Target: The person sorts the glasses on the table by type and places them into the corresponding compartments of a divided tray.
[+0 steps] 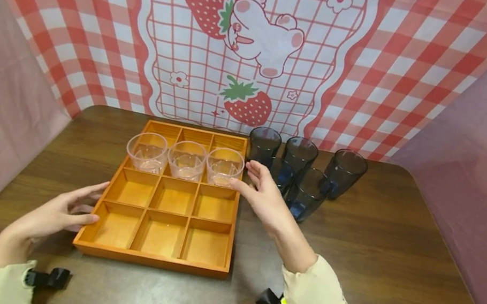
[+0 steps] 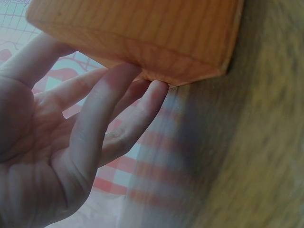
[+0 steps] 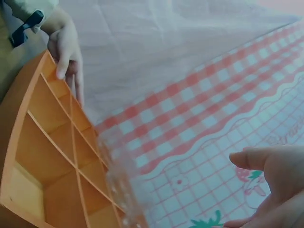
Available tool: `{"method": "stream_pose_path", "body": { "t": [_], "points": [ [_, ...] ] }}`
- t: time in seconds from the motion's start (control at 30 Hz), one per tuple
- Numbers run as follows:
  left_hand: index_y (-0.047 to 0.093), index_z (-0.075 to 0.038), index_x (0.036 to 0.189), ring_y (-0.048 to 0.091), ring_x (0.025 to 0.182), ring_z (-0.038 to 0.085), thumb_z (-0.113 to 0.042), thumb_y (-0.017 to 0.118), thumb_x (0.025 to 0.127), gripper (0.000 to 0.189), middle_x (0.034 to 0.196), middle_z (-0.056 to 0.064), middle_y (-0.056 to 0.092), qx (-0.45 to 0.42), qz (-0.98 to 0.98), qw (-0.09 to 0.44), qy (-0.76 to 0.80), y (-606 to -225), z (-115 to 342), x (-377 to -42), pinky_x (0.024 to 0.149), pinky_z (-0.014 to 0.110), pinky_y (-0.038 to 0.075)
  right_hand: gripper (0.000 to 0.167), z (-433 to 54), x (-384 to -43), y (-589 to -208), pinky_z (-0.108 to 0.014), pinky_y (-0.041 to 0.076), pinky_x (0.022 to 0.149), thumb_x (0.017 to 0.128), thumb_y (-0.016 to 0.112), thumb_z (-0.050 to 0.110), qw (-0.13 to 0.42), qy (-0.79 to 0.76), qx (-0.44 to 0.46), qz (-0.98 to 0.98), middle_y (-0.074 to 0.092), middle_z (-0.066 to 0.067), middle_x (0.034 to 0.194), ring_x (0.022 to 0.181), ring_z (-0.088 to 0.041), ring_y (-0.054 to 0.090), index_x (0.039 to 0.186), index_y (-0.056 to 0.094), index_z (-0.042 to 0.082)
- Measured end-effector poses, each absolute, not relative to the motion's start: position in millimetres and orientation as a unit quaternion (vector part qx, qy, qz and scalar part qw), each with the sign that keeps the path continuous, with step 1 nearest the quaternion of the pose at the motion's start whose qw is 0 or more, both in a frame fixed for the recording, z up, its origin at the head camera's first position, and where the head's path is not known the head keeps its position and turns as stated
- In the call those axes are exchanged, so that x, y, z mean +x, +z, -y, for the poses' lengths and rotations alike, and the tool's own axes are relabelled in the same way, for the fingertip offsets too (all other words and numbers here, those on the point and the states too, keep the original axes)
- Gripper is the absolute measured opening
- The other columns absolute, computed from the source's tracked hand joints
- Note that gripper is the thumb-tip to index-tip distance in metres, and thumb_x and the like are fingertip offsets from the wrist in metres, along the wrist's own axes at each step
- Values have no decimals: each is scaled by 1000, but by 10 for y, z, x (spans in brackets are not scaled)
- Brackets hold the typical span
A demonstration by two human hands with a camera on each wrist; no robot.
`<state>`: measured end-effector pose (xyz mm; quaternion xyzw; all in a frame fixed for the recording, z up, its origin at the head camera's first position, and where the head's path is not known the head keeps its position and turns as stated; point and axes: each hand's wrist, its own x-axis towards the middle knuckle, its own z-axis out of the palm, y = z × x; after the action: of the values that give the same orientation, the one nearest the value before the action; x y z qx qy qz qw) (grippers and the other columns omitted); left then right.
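Observation:
A wooden tray [image 1: 151, 259] divided into several square compartments lies on the table. Three clear cups [image 1: 186, 162] stand side by side in its back row. My left hand [image 1: 49, 213] is at the tray's left side, thumb and fingers loosely spread. In the left wrist view the fingertips [image 2: 154, 92] touch the tray's wooden side [image 2: 137, 38] near its lower edge. My right hand [image 1: 271, 203] is just right of the rightmost cup [image 1: 224, 167], its thumb overlapping that cup's edge. The right wrist view has this hand [image 3: 280, 185] with the thumb extended and nothing gripped.
Several dark blue-grey glasses [image 1: 344, 172] stand right of the tray, behind and beside my right hand. The brown table [image 1: 374, 273] ends at a red-and-white checked strawberry cloth [image 1: 255, 40]. Pinkish cloth [image 1: 481, 161] hangs at both sides.

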<state>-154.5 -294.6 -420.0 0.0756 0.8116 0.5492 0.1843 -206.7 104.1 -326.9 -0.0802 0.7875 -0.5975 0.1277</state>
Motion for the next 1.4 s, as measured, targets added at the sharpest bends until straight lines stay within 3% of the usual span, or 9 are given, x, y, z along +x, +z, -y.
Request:
{"method": "stream_pose_path", "body": {
  "t": [0.1, 0.17, 0.23, 0.33, 0.4, 0.47, 1.0, 1.4],
  "points": [
    [12, -4, 155, 48, 124, 43, -17, 60, 96, 77, 150, 37, 23, 73, -814, 186, 546, -4192, 2945, -1547, 83, 38, 58, 71, -1088, -2048, -3213, -43, 20, 122, 96, 60, 17, 98, -601, -84, -789, 24, -17, 159, 149, -29, 20, 151, 19, -1],
    [12, -4, 155, 47, 124, 45, -17, 60, 96, 77, 150, 37, 23, 72, -814, 187, 545, -4190, 2945, -1549, 83, 38, 58, 71, -1125, -2044, -3202, -43, 21, 122, 96, 61, 17, 83, -600, -84, -791, 25, -17, 159, 148, -29, 21, 151, 20, -1],
    [12, -4, 155, 50, 123, 37, -17, 60, 96, 77, 150, 37, 23, 73, -813, 187, 546, -4192, 2948, -1549, 83, 38, 58, 70, -1163, -2043, -3201, -42, 21, 122, 96, 61, 17, 69, -596, -80, -796, 26, -16, 159, 148, -28, 22, 151, 20, 0],
    [12, -3, 155, 56, 116, 14, -17, 60, 96, 77, 150, 38, 22, 77, -810, 186, 551, -4202, 2954, -1548, 83, 37, 58, 70, -1215, -2038, -3213, -41, 22, 122, 95, 61, 18, 38, -582, -77, -808, 26, -15, 159, 148, -27, 22, 151, 21, 1],
    [12, -3, 155, 55, 109, 0, -16, 60, 96, 77, 150, 38, 22, 79, -807, 187, 554, -4207, 2954, -1547, 83, 37, 58, 70, -1243, -2039, -3228, -41, 23, 121, 94, 63, 18, 6, -567, -74, -820, 27, -15, 158, 148, -27, 23, 150, 23, 1],
    [12, -4, 155, 53, 105, -7, -16, 60, 96, 77, 150, 37, 22, 77, -806, 188, 556, -4210, 2952, -1548, 83, 36, 58, 71, -1266, -2049, -3249, -42, 24, 121, 93, 64, 17, -30, -553, -73, -830, 29, -16, 157, 147, -28, 24, 149, 24, 0],
    [10, -3, 155, 53, 105, -8, -15, 59, 97, 77, 150, 39, 20, 94, -801, 187, 561, -4217, 2959, -1559, 83, 36, 59, 69, -1398, -2178, -3514, -47, 30, 117, 90, 66, 12, -163, -498, -61, -849, 33, -21, 152, 143, -31, 30, 145, 29, -3],
    [11, -3, 155, 54, 105, -8, -14, 59, 97, 77, 150, 39, 20, 90, -799, 186, 564, -4220, 2962, -1558, 83, 36, 58, 68, -1458, -2204, -3559, -45, 30, 118, 90, 66, 9, -173, -514, -43, -839, 33, -20, 152, 145, -30, 28, 146, 30, -3]
  ]
}}
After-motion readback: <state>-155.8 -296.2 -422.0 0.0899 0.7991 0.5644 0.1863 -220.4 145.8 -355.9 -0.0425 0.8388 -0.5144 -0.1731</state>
